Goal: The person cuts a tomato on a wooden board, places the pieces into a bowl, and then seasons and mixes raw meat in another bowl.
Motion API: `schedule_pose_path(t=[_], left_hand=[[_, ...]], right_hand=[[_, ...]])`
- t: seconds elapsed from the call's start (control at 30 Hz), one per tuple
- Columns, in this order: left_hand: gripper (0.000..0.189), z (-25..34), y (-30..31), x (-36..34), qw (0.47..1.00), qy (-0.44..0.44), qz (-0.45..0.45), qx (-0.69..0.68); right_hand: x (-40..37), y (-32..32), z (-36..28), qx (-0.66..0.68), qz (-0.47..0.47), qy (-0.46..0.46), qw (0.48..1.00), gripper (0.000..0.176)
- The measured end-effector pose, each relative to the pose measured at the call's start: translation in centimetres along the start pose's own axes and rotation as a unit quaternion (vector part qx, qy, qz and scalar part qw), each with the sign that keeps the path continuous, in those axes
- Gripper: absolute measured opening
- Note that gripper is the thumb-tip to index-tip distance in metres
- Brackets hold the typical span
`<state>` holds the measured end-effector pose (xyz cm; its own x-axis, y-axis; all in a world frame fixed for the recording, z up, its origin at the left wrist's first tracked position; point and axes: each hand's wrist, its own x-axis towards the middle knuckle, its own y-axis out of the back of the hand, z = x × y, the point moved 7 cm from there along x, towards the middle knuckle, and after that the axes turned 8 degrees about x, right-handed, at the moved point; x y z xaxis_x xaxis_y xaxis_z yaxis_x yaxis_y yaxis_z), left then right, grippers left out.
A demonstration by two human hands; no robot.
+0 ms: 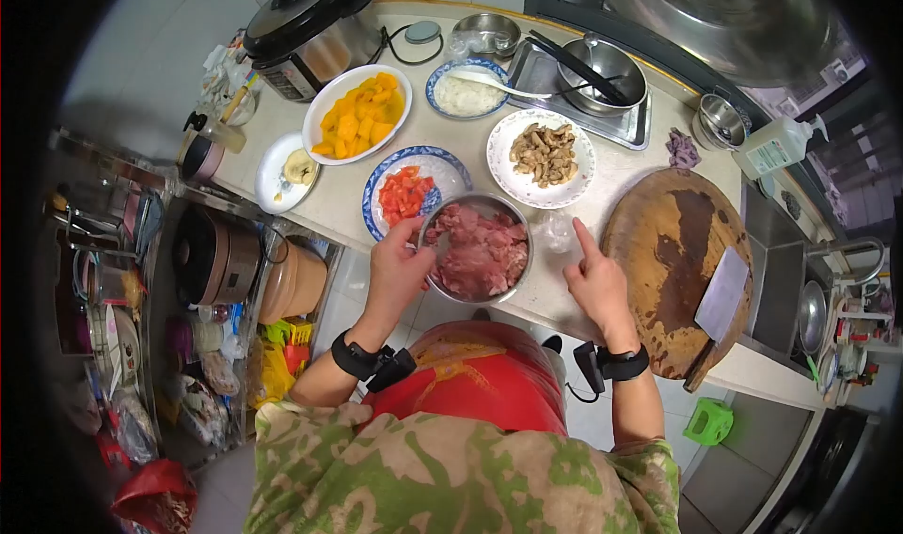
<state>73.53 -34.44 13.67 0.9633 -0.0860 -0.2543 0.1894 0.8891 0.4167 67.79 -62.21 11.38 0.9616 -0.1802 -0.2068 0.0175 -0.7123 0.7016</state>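
Observation:
My left hand (pixel 400 269) grips the left rim of a steel bowl (pixel 524 269), with the thumb on the near side. Pieces of raw red meat (pixel 478 250) fill the bowl, which is at the counter's front edge. To its right, my right hand (pixel 598 285) is held over the counter, index finger stretched out and the other fingers partly curled, holding nothing. A small clear plastic item (pixel 557 233) lies close to that fingertip. Behind the bowl are a blue-rimmed plate of chopped red pieces (pixel 404 194) and a white plate of sliced mushrooms (pixel 543 154).
A cleaver (pixel 724 294) lies on the round chopping board (pixel 625 228) at right. Farther back are a bowl of yellow-orange chunks (pixel 359 118), a dish of white grains (pixel 467 95), a metal tray (pixel 637 132) and a pressure cooker (pixel 310 40). Shelves (pixel 202 421) stand at left.

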Motion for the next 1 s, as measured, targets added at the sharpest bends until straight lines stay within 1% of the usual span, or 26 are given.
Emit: schedule_pose_path(t=[0.07,0.17,0.2,0.3,0.33,0.4,0.43,0.47,0.5,0.53,0.57,0.6,0.67,0.7,0.77,0.8,0.9,0.93,1.0], left_hand=[[0.034,1.1,-0.8,-0.2,1.0,-0.009,-0.017,-0.006],[0.036,4.3,-3.1,0.0,0.984,-0.161,-0.044,0.063],[0.036,5.0,-4.3,0.0,0.981,-0.167,-0.07,0.067],[0.035,7.5,-7.8,-0.2,0.968,-0.183,-0.152,0.081],[0.035,8.4,-8.9,-0.2,0.96,-0.199,-0.162,0.11],[0.035,12.1,-10.0,-2.3,0.925,-0.327,-0.11,0.162],[0.036,13.9,-10.7,-3.5,0.899,-0.39,-0.08,0.185],[0.043,14.9,-11.4,-5.2,0.852,-0.477,-0.043,0.21],[0.044,15.3,-12.8,-6.0,0.838,-0.49,-0.073,0.23],[0.045,15.7,-14.2,-6.8,0.822,-0.501,-0.102,0.25],[0.046,16.1,-15.5,-7.6,0.806,-0.51,-0.13,0.271],[0.049,16.1,-17.0,-7.9,0.798,-0.498,-0.157,0.302],[0.047,16.4,-19.4,-8.2,0.783,-0.497,-0.175,0.33],[0.047,16.4,-20.5,-8.3,0.776,-0.496,-0.183,0.343],[0.043,16.6,-22.3,-7.9,0.781,-0.502,-0.176,0.327],[0.042,16.7,-23.2,-7.6,0.784,-0.504,-0.172,0.32],[0.031,17.0,-24.8,-5.7,0.805,-0.499,-0.194,0.255],[0.029,16.9,-25.1,-5.2,0.834,-0.445,-0.223,0.239],[0.025,16.6,-25.5,-4.4,0.882,-0.327,-0.274,0.203]], right_hand=[[0.3,1.0,0.7,0.103,0.038,-0.036,0.993,0.044],[-0.6,1.5,0.8,0.313,0.036,-0.029,0.949,0.038],[-1.4,1.4,0.5,0.36,0.007,-0.018,0.933,0.04],[-3.1,1.2,2.1,0.368,0.017,0.0,0.93,0.035],[-3.9,2.0,2.8,0.375,0.043,-0.013,0.926,0.034],[-5.5,3.8,3.9,0.388,0.095,-0.035,0.916,0.032],[-6.2,4.5,4.4,0.417,0.116,-0.046,0.9,0.031],[-6.9,5.2,5.0,0.445,0.137,-0.055,0.883,0.03],[-7.4,5.9,5.5,0.472,0.156,-0.062,0.865,0.029],[-8.0,6.8,5.8,0.448,0.17,-0.067,0.875,0.027],[-8.4,7.1,6.3,0.454,0.174,-0.06,0.872,0.027],[-8.8,7.1,7.1,0.46,0.18,-0.053,0.868,0.027],[-9.7,7.5,8.7,0.458,0.214,-0.044,0.862,0.028],[-10.0,7.8,9.4,0.474,0.229,-0.045,0.849,0.028],[-10.7,8.2,10.8,0.506,0.254,-0.048,0.823,0.028],[-11.1,8.4,11.5,0.485,0.259,-0.062,0.833,0.028],[-12.0,9.2,12.5,0.463,0.289,-0.074,0.835,0.029],[-12.4,9.9,12.2,0.447,0.287,-0.081,0.843,0.03],[-12.7,10.3,12.8,0.451,0.266,-0.115,0.844,0.03]])
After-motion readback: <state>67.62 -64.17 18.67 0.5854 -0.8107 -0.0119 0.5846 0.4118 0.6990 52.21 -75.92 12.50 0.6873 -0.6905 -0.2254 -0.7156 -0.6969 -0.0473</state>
